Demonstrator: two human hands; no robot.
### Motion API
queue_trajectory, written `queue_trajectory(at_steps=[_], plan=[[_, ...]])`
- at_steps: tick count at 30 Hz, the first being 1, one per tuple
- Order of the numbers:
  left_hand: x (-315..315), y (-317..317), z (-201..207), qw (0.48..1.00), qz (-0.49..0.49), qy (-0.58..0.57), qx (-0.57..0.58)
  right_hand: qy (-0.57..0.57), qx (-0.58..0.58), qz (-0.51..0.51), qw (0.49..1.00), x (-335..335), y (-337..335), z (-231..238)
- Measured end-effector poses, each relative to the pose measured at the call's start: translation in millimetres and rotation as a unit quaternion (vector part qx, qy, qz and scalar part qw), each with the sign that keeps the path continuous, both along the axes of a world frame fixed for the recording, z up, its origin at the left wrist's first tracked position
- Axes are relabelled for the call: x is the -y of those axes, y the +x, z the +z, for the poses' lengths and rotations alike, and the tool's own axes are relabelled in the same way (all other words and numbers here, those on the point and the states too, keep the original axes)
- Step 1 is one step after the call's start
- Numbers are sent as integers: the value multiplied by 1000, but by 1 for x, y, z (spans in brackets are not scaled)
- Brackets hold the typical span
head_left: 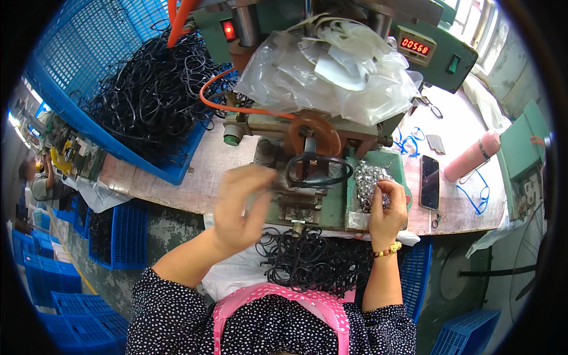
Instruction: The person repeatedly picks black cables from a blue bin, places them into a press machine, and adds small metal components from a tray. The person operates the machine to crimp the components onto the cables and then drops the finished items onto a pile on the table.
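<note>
A black looped strap (319, 180) sits in the working part of the green press (307, 204), in front of a brown round disc (318, 137). To its left my left hand (239, 207) is blurred by motion, thumb and fingers apart, with nothing seen in it. My right hand (389, 214) is at the green tray (387, 158) on the right, over a heap of small shiny metal pieces (368, 177). Its fingertips are closed together; whatever they pinch is too small to make out. A pile of black straps (313, 260) lies across my lap, below the press.
Clear plastic bags (337, 68) cover the press's upper front. A large blue basket (77, 112) full of black straps stands left. On the table's right are a phone (429, 182), a pink bottle (472, 156) and blue cords (475, 195). More blue crates (118, 236) stand on the floor.
</note>
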State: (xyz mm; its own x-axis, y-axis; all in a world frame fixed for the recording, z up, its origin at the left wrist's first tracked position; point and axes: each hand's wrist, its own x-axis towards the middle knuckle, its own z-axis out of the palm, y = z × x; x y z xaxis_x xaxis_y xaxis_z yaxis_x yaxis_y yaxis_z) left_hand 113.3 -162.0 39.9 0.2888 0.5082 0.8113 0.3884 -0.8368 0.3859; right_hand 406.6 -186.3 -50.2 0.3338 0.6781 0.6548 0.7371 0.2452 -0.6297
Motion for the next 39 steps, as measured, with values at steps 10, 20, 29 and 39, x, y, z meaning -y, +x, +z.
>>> queue_trajectory(at_steps=[10, 20, 29, 39], plan=[[-83, -117, -119, 899, 224, -375, 13, 12, -9, -3, 1000, 0, -2, 1], [-79, -112, -156, 905, 328, -253, -100, 12, -13, 3, 1000, 0, -3, 1], [-75, -110, -155, 901, 335, -252, -109, 5, -19, 8, 1000, 2, -3, 2], [-76, -111, -158, 909, 330, -234, -100, 7, -9, 3, 1000, 2, -3, 3]])
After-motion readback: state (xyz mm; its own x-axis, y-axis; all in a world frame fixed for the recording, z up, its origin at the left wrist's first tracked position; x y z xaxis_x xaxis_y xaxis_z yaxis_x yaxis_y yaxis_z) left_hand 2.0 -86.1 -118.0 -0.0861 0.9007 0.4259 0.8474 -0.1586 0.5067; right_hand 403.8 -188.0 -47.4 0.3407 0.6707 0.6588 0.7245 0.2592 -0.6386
